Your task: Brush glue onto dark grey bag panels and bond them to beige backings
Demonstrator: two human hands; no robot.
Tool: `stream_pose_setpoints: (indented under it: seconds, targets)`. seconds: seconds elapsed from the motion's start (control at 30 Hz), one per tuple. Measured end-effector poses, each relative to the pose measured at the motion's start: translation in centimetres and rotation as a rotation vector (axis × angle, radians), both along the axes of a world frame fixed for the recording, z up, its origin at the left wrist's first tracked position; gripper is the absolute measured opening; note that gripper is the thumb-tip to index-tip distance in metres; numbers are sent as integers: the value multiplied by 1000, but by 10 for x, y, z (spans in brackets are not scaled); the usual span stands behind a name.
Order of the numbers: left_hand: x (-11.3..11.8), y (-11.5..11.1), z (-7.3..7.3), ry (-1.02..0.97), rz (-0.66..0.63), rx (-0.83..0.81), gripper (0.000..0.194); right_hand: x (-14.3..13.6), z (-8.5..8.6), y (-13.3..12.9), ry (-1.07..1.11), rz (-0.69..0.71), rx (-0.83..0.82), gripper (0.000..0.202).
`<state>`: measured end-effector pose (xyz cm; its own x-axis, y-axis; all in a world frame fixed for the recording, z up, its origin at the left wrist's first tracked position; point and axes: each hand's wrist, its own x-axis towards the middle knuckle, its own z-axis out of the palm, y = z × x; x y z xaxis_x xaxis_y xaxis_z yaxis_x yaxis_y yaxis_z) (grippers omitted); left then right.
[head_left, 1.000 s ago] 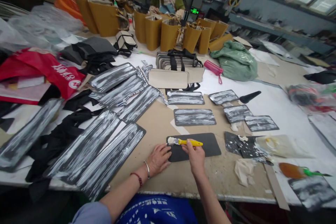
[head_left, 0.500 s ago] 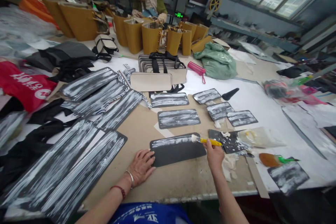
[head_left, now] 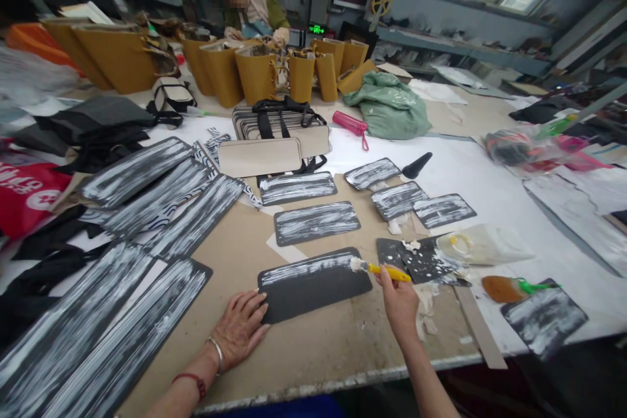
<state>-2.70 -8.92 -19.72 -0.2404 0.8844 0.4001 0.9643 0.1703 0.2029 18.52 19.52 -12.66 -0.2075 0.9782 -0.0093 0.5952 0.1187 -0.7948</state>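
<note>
My right hand point(head_left: 399, 300) is closed round the yellow handle of a small brush point(head_left: 386, 272). Its white-coated bristles touch the upper right part of a dark grey rounded panel point(head_left: 313, 294). White streaks of paste run along that panel's far edge, and its nearer part is bare dark. My left hand point(head_left: 240, 326) lies flat with fingers out at the panel's left end, fingertips on or beside its edge. Right of the brush, a dark board point(head_left: 406, 261) carries white blobs, and the mouth of a clear bag point(head_left: 480, 245) of pale paste rests over it.
Streaked small panels point(head_left: 317, 223) lie beyond, and long streaked panels point(head_left: 142, 333) cover the left. At right are a bottle of amber liquid point(head_left: 502, 289) and another streaked piece point(head_left: 543, 320). Farther back stand tan bags point(head_left: 257, 72), a pink umbrella-like pouch point(head_left: 349, 121), and a person point(head_left: 259, 6).
The view has shifted, so the table scene sits farther left. The brush has moved slightly along the panel's far edge, staying in my right hand. My left hand stays at the panel's left end.
</note>
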Motion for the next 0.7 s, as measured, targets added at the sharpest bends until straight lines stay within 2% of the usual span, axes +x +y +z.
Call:
stream_pose_setpoints:
  seconds: [0.07, 0.13, 0.3, 0.43, 0.5, 0.57, 0.7]
  targets:
    - [-1, 0, 4, 2, -18, -16, 22, 3, 6, -6, -65, -29, 93, 56]
    - [-2, 1, 9, -8, -40, -46, 23, 3, 13, -24, -57, -9, 97, 52]
    - [-5, -1, 13, -65, -56, -104, 26, -20, 15, -100, 127, 238, -181, 38]
    - [-5, -3, 10, -102, -53, -122, 28, -52, 4, -146, 248, 301, -324, 31]
    - [-6, -4, 7, -105, -61, -120, 31, -61, -3, -152, 287, 313, -367, 30]
    - [-8, -5, 5, -97, -79, -104, 33, -59, -9, -145, 283, 291, -357, 31]
    - [-10, -5, 3, -86, -95, -71, 34, -27, -15, -100, 205, 119, -237, 40]
